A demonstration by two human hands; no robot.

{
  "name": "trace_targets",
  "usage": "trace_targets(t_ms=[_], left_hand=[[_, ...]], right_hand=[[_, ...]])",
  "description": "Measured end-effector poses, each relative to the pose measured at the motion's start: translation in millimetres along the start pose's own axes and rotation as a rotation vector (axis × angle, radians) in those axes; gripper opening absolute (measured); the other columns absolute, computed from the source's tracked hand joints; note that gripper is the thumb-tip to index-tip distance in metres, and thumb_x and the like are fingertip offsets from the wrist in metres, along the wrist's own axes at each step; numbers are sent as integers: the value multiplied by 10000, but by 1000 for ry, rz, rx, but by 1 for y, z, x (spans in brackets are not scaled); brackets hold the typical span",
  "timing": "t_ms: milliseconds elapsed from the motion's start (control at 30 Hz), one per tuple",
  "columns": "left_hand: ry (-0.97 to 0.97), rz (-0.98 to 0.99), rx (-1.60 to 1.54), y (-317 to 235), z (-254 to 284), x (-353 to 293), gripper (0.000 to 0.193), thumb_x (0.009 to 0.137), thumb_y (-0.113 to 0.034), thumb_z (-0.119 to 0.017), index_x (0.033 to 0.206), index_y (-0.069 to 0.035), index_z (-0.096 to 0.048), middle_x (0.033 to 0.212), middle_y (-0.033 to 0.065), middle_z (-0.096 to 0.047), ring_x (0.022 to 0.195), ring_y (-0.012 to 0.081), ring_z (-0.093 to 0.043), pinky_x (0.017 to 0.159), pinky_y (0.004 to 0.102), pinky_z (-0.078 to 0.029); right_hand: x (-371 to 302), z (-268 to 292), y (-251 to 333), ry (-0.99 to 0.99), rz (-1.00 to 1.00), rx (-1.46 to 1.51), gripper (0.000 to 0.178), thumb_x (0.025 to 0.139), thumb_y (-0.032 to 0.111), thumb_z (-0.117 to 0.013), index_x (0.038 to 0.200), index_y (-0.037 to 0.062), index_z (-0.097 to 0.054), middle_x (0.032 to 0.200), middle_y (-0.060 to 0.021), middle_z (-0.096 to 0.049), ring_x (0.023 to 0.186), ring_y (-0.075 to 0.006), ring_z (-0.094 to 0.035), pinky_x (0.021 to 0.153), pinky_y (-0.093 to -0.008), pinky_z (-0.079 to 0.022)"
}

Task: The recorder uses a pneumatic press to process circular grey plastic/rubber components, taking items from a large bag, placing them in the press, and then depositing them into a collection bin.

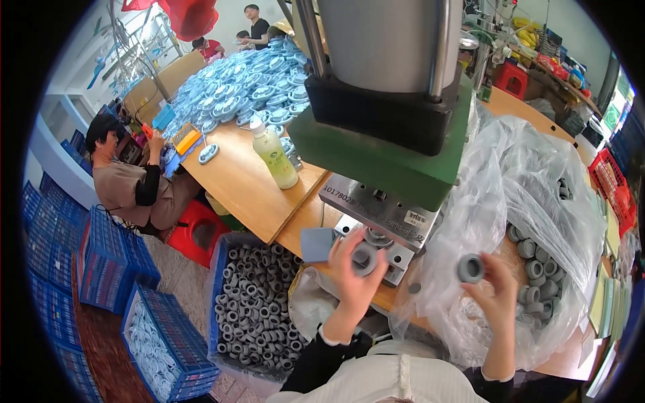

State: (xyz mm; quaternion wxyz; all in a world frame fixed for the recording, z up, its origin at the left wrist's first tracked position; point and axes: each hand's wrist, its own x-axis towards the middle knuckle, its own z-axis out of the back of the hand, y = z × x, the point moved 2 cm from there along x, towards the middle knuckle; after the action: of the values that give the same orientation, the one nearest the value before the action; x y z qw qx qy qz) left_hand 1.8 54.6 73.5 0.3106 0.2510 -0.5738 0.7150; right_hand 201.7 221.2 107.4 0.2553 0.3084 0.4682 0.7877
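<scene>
My left hand [354,282] is closed on a grey ring [364,260], somewhat blurred, at the front of a press. Just behind that ring, a round seat in the press's lower metal block [396,258] partly shows. Above it sits an engraved steel plate [376,208] under a green block [376,154] and a large grey cylinder [386,43]. To the right, my right hand [496,292] pinches a second grey ring [471,269] between thumb and fingers, in front of a clear plastic bag [463,208]. Several similar grey parts [541,269] lie in the bag.
A lined bin [213,295] full of grey rings stands at my left. Behind it are a bottle [275,158] on the wooden table [242,181] and a heap of light-blue parts [248,80]. A seated co-worker [134,174] and blue crates [168,356] are further left.
</scene>
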Motion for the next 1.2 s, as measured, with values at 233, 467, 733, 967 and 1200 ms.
trace_targets(t_ms=[233,467,733,967,1200], left_hand=[[-268,577,699,144,182,-86,670,702,-272,-778,1225,13,-470,1214,191,-527,1150,328,-479,963,406,-379],[3,234,706,156,151,-57,675,788,-265,-704,1318,19,-398,1372,213,-404,1314,407,-293,1058,477,-267],[513,43,448,171,44,3,254,887,-127,-515,1075,12,-616,1163,153,-602,1166,404,-481,988,445,-370],[461,-76,432,150,10,-7,266,903,-128,-490,1093,11,-613,1215,148,-576,1199,395,-457,1009,457,-341],[150,-187,114,67,22,1,465,825,-206,-616,1221,14,-509,1227,203,-532,1170,360,-475,990,461,-341]], right_hand=[[52,-111,51,256,213,-41,400,711,140,-760,1061,19,-607,894,-170,-636,800,-302,-637,683,-351,-505],[59,-125,44,216,259,-29,304,712,96,-718,991,23,-622,896,-200,-627,790,-378,-596,677,-409,-492],[26,-18,-12,-92,17,-302,389,774,123,-704,1125,-12,-602,1017,-158,-654,857,-219,-638,717,-331,-505],[46,133,-202,-205,-233,-1554,703,646,23,-687,1298,94,-432,1267,-148,-478,1119,-395,-482,836,-402,-518],[34,107,-102,-28,-369,-733,569,675,224,-788,1108,-16,-508,1072,-194,-567,981,-305,-584,840,-367,-485]])
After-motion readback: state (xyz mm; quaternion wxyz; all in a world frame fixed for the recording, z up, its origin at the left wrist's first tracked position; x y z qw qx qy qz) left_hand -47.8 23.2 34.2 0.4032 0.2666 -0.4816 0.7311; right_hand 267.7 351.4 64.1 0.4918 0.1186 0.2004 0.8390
